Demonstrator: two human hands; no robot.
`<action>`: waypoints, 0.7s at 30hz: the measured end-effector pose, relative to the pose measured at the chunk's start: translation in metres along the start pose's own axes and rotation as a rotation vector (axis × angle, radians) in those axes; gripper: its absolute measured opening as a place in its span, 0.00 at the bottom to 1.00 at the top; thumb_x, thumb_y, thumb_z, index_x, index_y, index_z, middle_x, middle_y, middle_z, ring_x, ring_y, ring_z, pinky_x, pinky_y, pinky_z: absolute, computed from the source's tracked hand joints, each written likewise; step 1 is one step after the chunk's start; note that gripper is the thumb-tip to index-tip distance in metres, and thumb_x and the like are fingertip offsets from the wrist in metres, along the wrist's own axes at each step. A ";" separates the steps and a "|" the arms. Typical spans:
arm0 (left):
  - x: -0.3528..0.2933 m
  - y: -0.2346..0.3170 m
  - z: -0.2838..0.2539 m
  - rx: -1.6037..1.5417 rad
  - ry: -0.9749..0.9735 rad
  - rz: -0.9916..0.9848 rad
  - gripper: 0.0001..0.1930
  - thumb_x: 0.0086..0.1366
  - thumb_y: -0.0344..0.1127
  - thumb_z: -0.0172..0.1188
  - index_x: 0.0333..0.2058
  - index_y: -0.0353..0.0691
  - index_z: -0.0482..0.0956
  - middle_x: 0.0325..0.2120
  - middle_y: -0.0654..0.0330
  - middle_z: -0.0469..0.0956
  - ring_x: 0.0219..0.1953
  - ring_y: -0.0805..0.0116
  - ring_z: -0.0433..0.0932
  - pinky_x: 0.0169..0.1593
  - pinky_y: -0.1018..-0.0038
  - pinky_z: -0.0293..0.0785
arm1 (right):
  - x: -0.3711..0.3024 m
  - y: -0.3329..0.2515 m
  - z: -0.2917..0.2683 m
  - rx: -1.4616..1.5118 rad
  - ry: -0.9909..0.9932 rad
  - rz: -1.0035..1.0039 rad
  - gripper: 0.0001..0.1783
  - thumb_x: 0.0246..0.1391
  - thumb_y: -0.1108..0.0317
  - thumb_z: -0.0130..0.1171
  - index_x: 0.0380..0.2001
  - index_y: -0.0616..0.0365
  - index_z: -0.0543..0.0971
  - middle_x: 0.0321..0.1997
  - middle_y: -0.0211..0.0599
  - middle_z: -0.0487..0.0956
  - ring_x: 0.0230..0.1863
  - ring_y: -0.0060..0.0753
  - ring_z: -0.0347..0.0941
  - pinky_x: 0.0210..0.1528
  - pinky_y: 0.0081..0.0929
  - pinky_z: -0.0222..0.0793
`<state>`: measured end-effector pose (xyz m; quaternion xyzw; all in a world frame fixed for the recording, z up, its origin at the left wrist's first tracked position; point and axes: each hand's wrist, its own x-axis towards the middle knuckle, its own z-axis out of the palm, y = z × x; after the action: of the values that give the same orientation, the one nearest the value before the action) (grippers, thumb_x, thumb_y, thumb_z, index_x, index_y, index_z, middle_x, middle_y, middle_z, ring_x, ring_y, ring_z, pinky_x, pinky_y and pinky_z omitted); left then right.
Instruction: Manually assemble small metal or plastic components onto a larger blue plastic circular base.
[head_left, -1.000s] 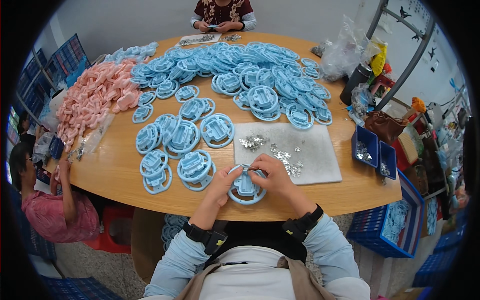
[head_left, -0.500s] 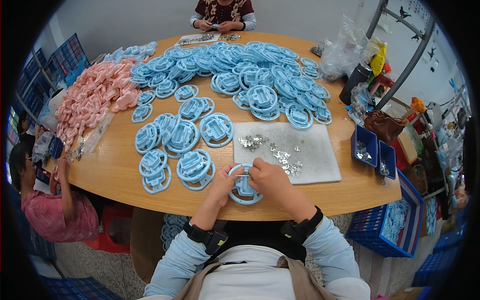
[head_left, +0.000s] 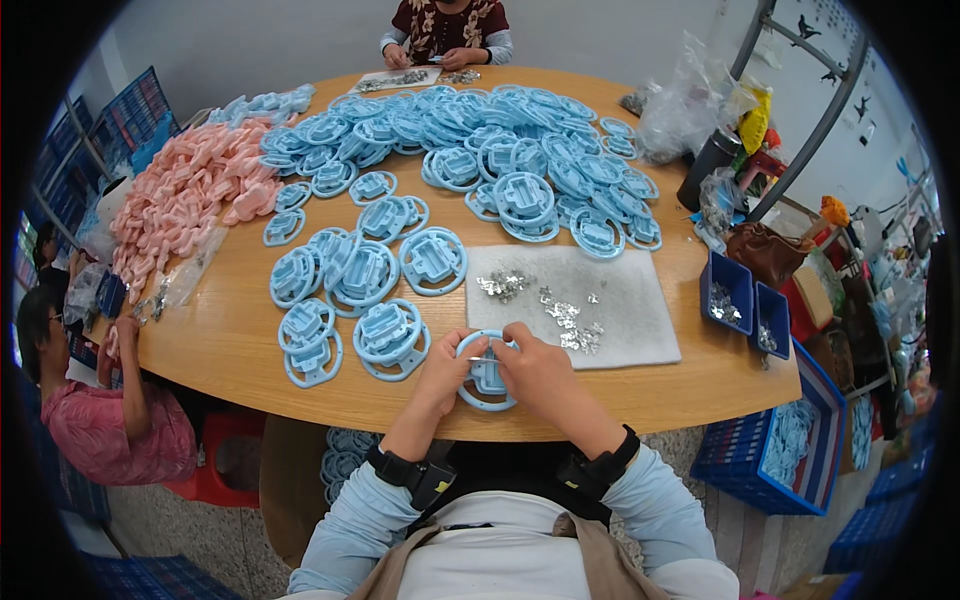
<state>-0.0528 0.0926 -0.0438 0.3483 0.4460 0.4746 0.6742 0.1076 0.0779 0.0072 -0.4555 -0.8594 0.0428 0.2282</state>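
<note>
At the table's near edge, my left hand (head_left: 443, 374) grips the left side of a round light-blue plastic frame (head_left: 489, 404). The fingers of my right hand (head_left: 538, 373) are pinched at the frame's upper right. They hold a slim, shiny metal tool (head_left: 484, 359) that lies across the frame towards my left thumb. Its exact kind is too small to make out. Right of my hands, small silvery metal pieces (head_left: 564, 313) lie scattered on a white padded mat (head_left: 640, 310).
Several similar blue frames (head_left: 432, 260) lie left of the mat; a large blue heap (head_left: 440, 115) and a pink heap (head_left: 190, 185) lie beyond. Two blue bins (head_left: 728, 290) stand at right, above a crate (head_left: 740, 470). Co-workers sit across (head_left: 450, 25) and at left (head_left: 120, 425).
My right hand has shifted slightly, and the metal tool now tilts a little. The blue frame has turned slightly between my hands. The co-worker across has moved their hands apart.
</note>
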 end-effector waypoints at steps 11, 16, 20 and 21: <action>-0.002 -0.001 -0.003 -0.062 -0.042 0.003 0.16 0.62 0.35 0.60 0.45 0.33 0.72 0.35 0.61 0.78 0.35 0.78 0.77 0.38 0.81 0.74 | 0.000 0.013 0.003 0.430 -0.004 0.423 0.22 0.44 0.59 0.60 0.43 0.57 0.78 0.41 0.46 0.77 0.38 0.48 0.76 0.41 0.37 0.71; -0.004 0.003 -0.002 -0.035 -0.071 -0.002 0.15 0.61 0.35 0.60 0.44 0.33 0.73 0.35 0.62 0.78 0.34 0.78 0.77 0.37 0.82 0.74 | 0.002 0.018 0.009 0.519 -0.030 0.460 0.25 0.40 0.59 0.61 0.43 0.58 0.77 0.36 0.47 0.77 0.37 0.47 0.75 0.40 0.36 0.70; -0.004 0.003 -0.003 -0.052 -0.082 -0.015 0.16 0.62 0.37 0.60 0.44 0.34 0.73 0.34 0.62 0.79 0.33 0.79 0.77 0.36 0.83 0.73 | 0.003 0.015 0.008 0.573 -0.016 0.476 0.25 0.37 0.59 0.62 0.41 0.57 0.77 0.35 0.46 0.76 0.35 0.45 0.74 0.39 0.34 0.70; -0.004 0.005 -0.002 -0.060 -0.079 -0.017 0.16 0.62 0.38 0.60 0.44 0.34 0.74 0.34 0.62 0.79 0.33 0.79 0.77 0.36 0.83 0.73 | 0.003 0.013 0.007 0.580 0.005 0.472 0.24 0.36 0.60 0.62 0.41 0.57 0.77 0.35 0.45 0.76 0.35 0.44 0.74 0.39 0.33 0.70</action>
<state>-0.0572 0.0902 -0.0392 0.3425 0.4077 0.4678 0.7054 0.1133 0.0888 -0.0019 -0.5577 -0.6824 0.3347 0.3336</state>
